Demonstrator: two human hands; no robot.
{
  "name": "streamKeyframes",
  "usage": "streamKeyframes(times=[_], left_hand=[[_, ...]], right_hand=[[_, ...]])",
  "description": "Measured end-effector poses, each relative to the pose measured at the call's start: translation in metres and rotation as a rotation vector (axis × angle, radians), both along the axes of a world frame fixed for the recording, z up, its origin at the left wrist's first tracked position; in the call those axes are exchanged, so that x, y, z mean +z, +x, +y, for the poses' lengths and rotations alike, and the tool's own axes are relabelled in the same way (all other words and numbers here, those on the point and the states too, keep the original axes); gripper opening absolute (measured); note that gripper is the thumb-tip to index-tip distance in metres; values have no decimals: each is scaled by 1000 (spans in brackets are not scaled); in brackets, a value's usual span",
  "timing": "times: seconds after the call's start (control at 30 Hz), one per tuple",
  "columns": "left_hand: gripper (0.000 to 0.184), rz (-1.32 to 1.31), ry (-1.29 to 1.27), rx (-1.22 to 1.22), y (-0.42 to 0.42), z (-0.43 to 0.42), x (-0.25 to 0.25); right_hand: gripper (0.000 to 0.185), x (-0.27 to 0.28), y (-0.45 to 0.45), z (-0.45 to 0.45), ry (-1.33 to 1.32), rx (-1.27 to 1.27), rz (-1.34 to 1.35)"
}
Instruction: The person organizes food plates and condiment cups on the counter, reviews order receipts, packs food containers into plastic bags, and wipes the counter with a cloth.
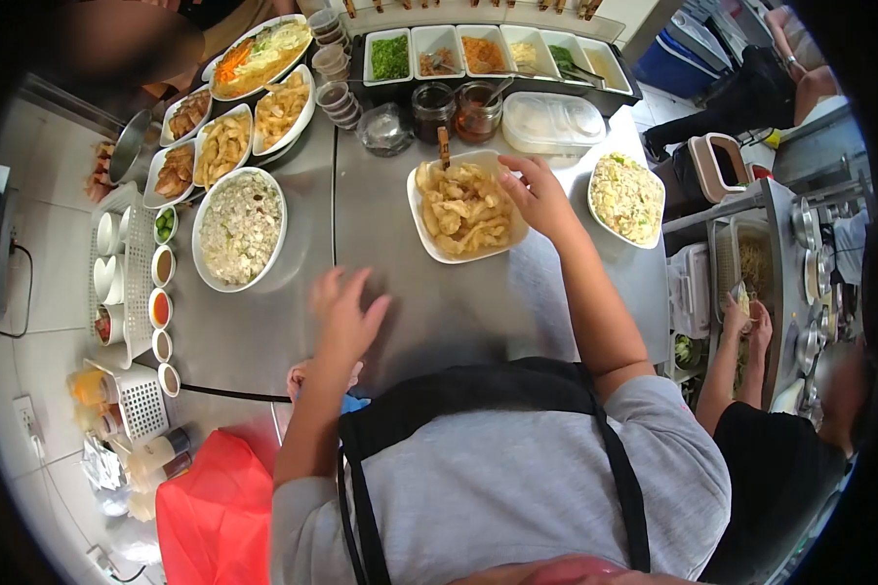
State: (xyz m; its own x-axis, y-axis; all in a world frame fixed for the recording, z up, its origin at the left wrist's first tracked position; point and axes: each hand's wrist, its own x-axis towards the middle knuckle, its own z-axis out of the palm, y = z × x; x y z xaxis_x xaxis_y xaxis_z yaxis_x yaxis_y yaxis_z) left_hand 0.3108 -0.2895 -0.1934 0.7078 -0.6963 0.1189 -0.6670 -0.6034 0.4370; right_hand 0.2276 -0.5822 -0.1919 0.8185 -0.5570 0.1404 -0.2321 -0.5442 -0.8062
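Observation:
My right hand [537,195] is at the right rim of a square white bowl [451,257] of golden fried pieces [466,207], its thumb and fingers around the edge. A wooden clip [444,146] stands at that bowl's back rim. My left hand [346,310] hangs over the steel counter [439,312], slightly blurred, fingers apart and holding nothing. Left of it is an oval white bowl of pale rice [240,229]. On the right, beyond my right hand, stands a white bowl of yellow fried rice [626,199].
Along the back stands a rack of topping trays [484,56], with jars [432,111] and a lidded plastic box [553,122] before it. Filled dishes [223,148] and sauce cups [161,308] line the left. Co-workers are at the right [751,331] and upper left.

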Motion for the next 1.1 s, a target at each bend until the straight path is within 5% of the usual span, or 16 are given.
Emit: streamKeyframes(times=[0.17,0.23,0.4,0.43,0.5,0.57,0.73,0.97,1.1], left_hand=[[62,187,295,240,-35,81,21],[59,178,302,142,-49,101,7],[47,178,55,120,-47,109,-44],[49,366,-146,175,-51,93,-34],[52,743,-544,286,-65,45,-11],[59,359,-333,-26,-77,10,1],[69,448,-531,-422,-95,-56,0],[52,782,-414,160,1,-74,-43],[48,865,-452,172,49,-117,-48]], right_hand=[[19,-6,-26,17,29,-151,-178],[14,-12,-39,32,48,-210,-208],[20,-8,-61,117,247,450,10],[24,-12,-65,130,255,566,53],[29,-8,-73,149,414,527,-8],[30,-6,-79,159,651,440,-154],[16,9,-94,109,750,196,-260],[21,54,-124,35,672,-48,-235],[23,-5,-71,-5,321,-297,-107]])
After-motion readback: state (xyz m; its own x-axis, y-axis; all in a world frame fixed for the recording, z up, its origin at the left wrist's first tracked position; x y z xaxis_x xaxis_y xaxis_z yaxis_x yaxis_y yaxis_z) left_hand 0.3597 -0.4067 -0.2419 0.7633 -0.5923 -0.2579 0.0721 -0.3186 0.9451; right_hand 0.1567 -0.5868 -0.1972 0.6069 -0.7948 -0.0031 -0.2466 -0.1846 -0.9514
